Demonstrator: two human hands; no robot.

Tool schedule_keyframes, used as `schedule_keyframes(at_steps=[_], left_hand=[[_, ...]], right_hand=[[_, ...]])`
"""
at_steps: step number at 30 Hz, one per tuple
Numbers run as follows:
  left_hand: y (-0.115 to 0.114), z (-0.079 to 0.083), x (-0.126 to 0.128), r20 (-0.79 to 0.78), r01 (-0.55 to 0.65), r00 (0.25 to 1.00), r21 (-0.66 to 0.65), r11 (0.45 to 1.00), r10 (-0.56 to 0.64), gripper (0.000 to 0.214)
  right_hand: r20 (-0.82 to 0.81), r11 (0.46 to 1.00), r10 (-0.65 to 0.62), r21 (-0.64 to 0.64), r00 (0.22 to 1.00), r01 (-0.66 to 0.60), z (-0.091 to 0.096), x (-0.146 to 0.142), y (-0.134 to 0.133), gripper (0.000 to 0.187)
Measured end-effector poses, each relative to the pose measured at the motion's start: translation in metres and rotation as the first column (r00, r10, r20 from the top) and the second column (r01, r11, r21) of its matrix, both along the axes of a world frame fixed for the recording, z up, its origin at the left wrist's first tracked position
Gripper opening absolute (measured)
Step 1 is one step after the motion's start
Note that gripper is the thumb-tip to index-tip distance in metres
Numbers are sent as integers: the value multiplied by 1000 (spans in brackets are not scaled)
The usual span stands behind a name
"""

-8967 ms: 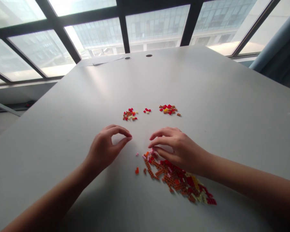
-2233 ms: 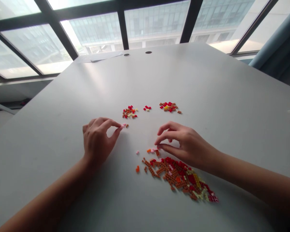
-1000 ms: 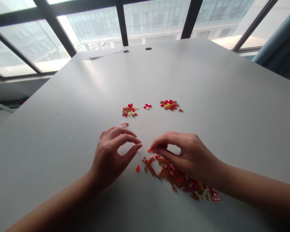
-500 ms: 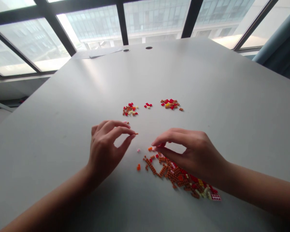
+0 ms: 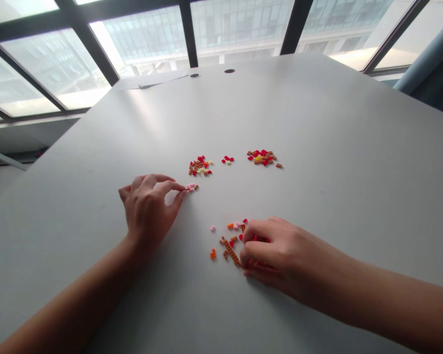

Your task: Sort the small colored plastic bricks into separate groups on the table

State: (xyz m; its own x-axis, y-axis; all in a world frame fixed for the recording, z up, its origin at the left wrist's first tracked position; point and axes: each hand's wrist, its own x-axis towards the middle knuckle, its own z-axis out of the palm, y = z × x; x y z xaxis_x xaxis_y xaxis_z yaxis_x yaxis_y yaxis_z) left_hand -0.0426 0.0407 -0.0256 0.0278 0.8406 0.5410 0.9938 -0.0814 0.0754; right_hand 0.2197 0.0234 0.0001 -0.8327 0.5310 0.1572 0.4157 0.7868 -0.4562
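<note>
My left hand (image 5: 147,209) has moved up and away from the big pile, to the small cluster of pink bricks (image 5: 191,187) on the counter (image 5: 317,147); thumb and forefinger are pinched together right at that cluster, can't tell if a brick is caught between them; half a second back that hand was lower, with a thin brown brick at its fingertips. My right hand (image 5: 280,253) has slid down onto the main pile of small toy bricks (image 5: 259,239), fingers curled over it, hiding most of it; can't tell if it grips anything; a brown strip of bricks (image 5: 231,251) and loose orange and pink bricks show just left of it. Three small heaps of red, brown and yellow bricks (image 5: 199,166) sit well above, apart from both hands, unchanged.
</note>
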Motion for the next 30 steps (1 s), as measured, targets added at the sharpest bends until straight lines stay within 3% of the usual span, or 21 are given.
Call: schedule_keyframes(at_steps=[10, 14, 19, 22, 25, 30], left_hand=[[-1, 0, 3, -17, 79, 997, 75, 994, -78, 7], [-2, 0, 1, -45, 86, 996, 89, 992, -83, 9], [-1, 1, -1, 40, 59, 997, 100, 993, -64, 10], [-4, 6, 7, 136, 221, 962, 123, 968, -237, 9], [-12, 13, 23, 230, 474, 844, 105, 874, -485, 5], [-25, 17, 42, 373, 619, 713, 64, 783, -594, 2]], right_hand=[[-3, 1000, -1, 14, 1000, 1, 3, -5, -3, 11], [-76, 999, -20, -45, 997, 16, 5, -4, -3, 9], [-177, 990, -94, -123, 980, 72, 2, -1, 6, 11], [-264, 981, -163, -145, 951, 127, 0, 0, 11, 12], [-308, 979, -197, -119, 931, 167, 0, -2, 13, 11], [-324, 980, -187, 2, 927, 199, 0, -6, 10, 9]])
